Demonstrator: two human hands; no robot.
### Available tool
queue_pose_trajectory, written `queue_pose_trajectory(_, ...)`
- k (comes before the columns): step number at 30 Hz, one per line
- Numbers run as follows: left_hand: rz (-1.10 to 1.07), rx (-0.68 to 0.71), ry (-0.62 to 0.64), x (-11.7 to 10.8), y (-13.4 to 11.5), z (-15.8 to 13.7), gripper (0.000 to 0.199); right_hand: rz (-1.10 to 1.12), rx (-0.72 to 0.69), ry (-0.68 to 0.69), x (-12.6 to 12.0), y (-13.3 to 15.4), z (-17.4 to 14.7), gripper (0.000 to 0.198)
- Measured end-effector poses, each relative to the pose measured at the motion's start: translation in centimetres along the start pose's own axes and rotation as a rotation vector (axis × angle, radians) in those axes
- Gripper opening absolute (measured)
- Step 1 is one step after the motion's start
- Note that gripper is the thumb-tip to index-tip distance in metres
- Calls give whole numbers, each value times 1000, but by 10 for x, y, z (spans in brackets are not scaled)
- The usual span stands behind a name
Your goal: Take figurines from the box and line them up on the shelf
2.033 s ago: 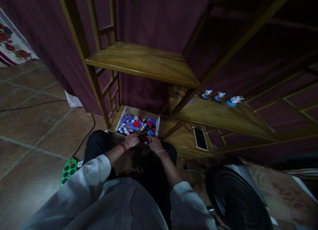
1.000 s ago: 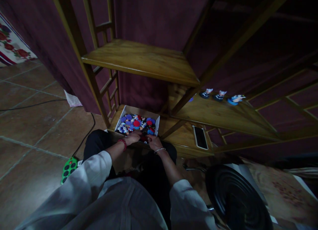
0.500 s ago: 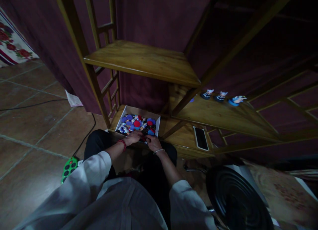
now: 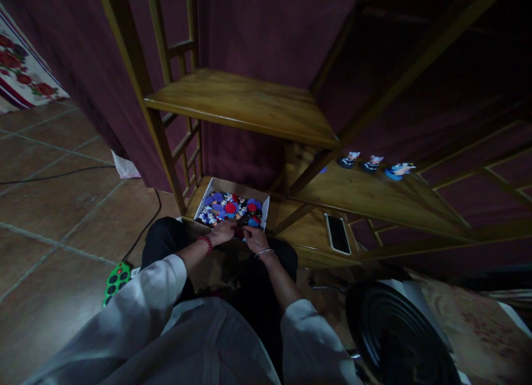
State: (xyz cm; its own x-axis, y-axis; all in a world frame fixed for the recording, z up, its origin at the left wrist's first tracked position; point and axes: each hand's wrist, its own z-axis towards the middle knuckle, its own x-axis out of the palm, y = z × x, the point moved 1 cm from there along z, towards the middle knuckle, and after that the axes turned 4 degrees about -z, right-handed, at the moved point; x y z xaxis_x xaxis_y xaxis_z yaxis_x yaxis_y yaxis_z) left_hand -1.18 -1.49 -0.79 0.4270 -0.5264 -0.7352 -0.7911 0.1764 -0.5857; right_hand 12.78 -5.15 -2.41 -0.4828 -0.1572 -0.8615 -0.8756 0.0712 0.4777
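Note:
A shallow white box [image 4: 266,212] on the low wooden shelf holds many small figurines with purple, red and blue round bases. At its front edge my left hand [image 4: 224,231] and my right hand [image 4: 256,239] are close together, fingers curled inward. Between the fingertips is a small dark red thing [image 4: 239,232]; it is too dim and partly covered to tell its kind. Both hands appear closed on it. A red bead bracelet [image 4: 206,245] is on my left wrist and a pale bangle [image 4: 263,252] on my right.
Three small figurines [image 4: 371,164] stand in a row on the middle shelf [image 4: 374,199] to the right. A phone-like dark slab with a white rim [image 4: 338,234] lies on the lower shelf. A round black stool [image 4: 399,329] is at my right, a green pedal-like device [image 4: 116,282] on the floor left.
The view has shifted slightly. Both hands stay at the box's front edge with the small dark red thing between them, the fingers moving only a little.

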Motion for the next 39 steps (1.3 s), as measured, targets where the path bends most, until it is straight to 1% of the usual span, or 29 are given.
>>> queue_pose_trajectory(4, -27, -58, -97, -1, 8, 2, 33, 1, 12, 2, 0, 4, 1, 28)
queue_pose_trajectory(9, -5, -136, -316, -6, 17, -2, 30, 14, 34, -16, 3, 4, 3, 25)
queue_pose_trajectory(12, -4, -151, -384, -9, 21, -3, 32, 41, 41, -11, 4, 3, 4, 24)
queue_pose_trajectory(14, -8, -161, -382, -9, 22, -2, 32, 61, 46, -12, 4, 2, 4, 25)
queue_pose_trajectory(18, -11, -134, -373, -7, 25, 2, 30, 76, 53, -11, 4, 2, 3, 25)
queue_pose_trajectory(21, -9, -162, -364, -5, 28, 5, 30, 70, 54, -7, 5, 1, 3, 26)
queue_pose_trajectory(26, 48, -204, -338, -2, 29, 9, 35, 67, 44, -8, 7, -1, 4, 26)
queue_pose_trajectory(30, 102, -199, -292, -1, 29, 10, 42, 78, 45, -24, 9, -2, 4, 26)
queue_pose_trajectory(39, 119, -201, -334, 3, 32, 13, 40, 139, -10, -91, 17, -9, 7, 24)
